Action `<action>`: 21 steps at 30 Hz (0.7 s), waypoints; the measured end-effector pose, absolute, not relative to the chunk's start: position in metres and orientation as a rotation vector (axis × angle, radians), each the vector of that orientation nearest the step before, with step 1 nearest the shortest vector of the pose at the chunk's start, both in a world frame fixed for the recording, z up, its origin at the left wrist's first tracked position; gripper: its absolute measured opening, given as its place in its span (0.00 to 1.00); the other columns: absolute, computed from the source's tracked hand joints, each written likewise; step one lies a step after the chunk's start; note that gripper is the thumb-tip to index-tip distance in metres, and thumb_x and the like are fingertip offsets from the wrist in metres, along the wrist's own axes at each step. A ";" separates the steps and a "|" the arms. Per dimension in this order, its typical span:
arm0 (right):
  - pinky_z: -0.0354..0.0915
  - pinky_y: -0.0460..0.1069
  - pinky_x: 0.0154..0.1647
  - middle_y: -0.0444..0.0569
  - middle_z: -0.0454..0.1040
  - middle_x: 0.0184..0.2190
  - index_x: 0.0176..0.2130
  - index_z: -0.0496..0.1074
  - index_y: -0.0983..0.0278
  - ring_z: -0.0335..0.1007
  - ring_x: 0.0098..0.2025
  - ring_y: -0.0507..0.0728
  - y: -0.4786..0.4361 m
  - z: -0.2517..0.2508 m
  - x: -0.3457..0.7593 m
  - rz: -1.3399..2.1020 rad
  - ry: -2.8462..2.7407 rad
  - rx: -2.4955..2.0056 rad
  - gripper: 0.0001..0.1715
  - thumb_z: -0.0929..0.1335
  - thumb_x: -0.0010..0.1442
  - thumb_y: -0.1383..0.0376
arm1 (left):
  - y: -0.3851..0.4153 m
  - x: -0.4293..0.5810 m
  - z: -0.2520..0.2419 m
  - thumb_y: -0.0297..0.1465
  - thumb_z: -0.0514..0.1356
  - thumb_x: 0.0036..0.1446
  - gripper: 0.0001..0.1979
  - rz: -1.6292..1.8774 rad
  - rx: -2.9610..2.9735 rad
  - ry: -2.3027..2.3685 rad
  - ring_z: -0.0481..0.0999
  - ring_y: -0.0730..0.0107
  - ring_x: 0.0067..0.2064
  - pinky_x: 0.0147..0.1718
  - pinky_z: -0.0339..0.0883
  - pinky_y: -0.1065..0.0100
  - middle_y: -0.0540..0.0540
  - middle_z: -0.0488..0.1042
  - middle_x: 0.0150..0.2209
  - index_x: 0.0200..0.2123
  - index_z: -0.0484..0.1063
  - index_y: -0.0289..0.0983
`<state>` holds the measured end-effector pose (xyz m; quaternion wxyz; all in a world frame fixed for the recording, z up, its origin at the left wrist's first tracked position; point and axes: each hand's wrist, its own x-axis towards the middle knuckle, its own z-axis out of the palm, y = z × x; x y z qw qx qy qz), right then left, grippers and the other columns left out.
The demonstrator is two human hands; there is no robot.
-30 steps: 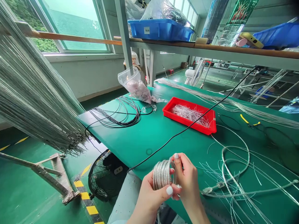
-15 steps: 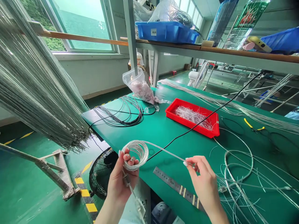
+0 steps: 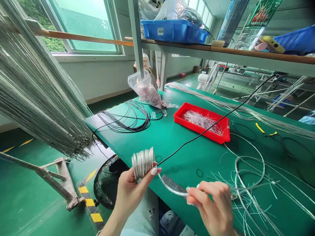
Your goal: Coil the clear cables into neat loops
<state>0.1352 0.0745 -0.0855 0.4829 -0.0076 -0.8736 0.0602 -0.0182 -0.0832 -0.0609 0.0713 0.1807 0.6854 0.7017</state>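
Observation:
My left hand [image 3: 133, 188] is closed round a coil of clear-jacketed silvery cable [image 3: 142, 162], its loops stacked side by side and seen from the side. From the coil a single length of that cable sags across to my right hand [image 3: 213, 203], whose thumb and fingers pinch it. Beneath this length lies a steel ruler [image 3: 172, 184] on the green table [image 3: 157, 144], partly covered by the cable and my right hand. More loose cable [image 3: 251, 186] and thin offcuts spread to the right of my right hand.
A red tray [image 3: 178, 119] holds white scraps. Black cable [image 3: 137, 129] lies coiled near a plastic bag [image 3: 147, 93]. Yellow-handled pliers [image 3: 265, 131] rest at the right. Below the table's left edge stands a black fan [image 3: 105, 183]; cable bundles [image 3: 49, 91] hang at the left.
My left hand has turned the coil from its round open face to its side. My right hand has moved down and slightly right, and the cable between them now sags.

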 end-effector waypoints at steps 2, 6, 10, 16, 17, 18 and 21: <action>0.60 0.51 0.39 0.46 0.72 0.29 0.39 0.74 0.58 0.69 0.31 0.52 0.071 -0.081 0.136 0.191 -2.115 -0.019 0.05 0.67 0.67 0.62 | -0.083 -0.016 -0.060 0.36 0.69 0.52 0.09 1.869 0.731 2.101 0.81 0.56 0.34 0.33 0.72 0.68 0.43 0.82 0.30 0.32 0.82 0.36; 0.61 0.50 0.37 0.48 0.67 0.31 0.38 0.71 0.60 0.66 0.33 0.53 0.070 -0.077 0.137 0.332 -2.081 -0.065 0.13 0.61 0.70 0.60 | -0.083 -0.017 -0.057 0.35 0.66 0.56 0.08 1.706 0.882 2.005 0.81 0.58 0.32 0.32 0.71 0.69 0.43 0.82 0.29 0.34 0.80 0.36; 0.63 0.47 0.35 0.48 0.63 0.35 0.37 0.69 0.61 0.64 0.37 0.52 0.069 -0.074 0.135 0.497 -2.058 -0.137 0.14 0.59 0.71 0.61 | -0.081 -0.013 -0.055 0.37 0.65 0.57 0.10 1.740 0.847 1.717 0.79 0.61 0.29 0.30 0.71 0.69 0.44 0.81 0.26 0.31 0.78 0.35; 0.65 0.43 0.37 0.47 0.66 0.36 0.37 0.66 0.61 0.67 0.41 0.50 0.067 -0.073 0.121 0.741 -1.963 -0.249 0.13 0.58 0.72 0.63 | -0.074 -0.006 -0.060 0.36 0.65 0.57 0.10 1.658 0.802 1.375 0.77 0.68 0.28 0.30 0.70 0.72 0.46 0.79 0.26 0.34 0.75 0.34; 0.66 0.43 0.39 0.47 0.68 0.37 0.37 0.65 0.61 0.68 0.42 0.49 0.067 -0.074 0.119 0.785 -1.957 -0.252 0.12 0.58 0.72 0.63 | -0.072 -0.004 -0.061 0.36 0.65 0.58 0.10 1.651 0.798 1.331 0.76 0.69 0.28 0.30 0.70 0.72 0.47 0.78 0.25 0.33 0.74 0.34; 0.66 0.43 0.41 0.47 0.69 0.38 0.38 0.65 0.61 0.69 0.43 0.49 0.067 -0.076 0.117 0.833 -1.955 -0.264 0.11 0.58 0.72 0.64 | -0.071 -0.002 -0.061 0.36 0.65 0.58 0.11 1.644 0.792 1.285 0.76 0.70 0.28 0.30 0.70 0.72 0.47 0.77 0.25 0.33 0.74 0.33; 0.68 0.41 0.40 0.45 0.73 0.39 0.38 0.65 0.61 0.71 0.42 0.47 0.065 -0.080 0.114 0.968 -1.957 -0.348 0.11 0.57 0.72 0.65 | -0.068 0.003 -0.063 0.38 0.65 0.57 0.13 1.635 0.765 1.156 0.76 0.70 0.27 0.30 0.71 0.71 0.47 0.76 0.27 0.33 0.74 0.33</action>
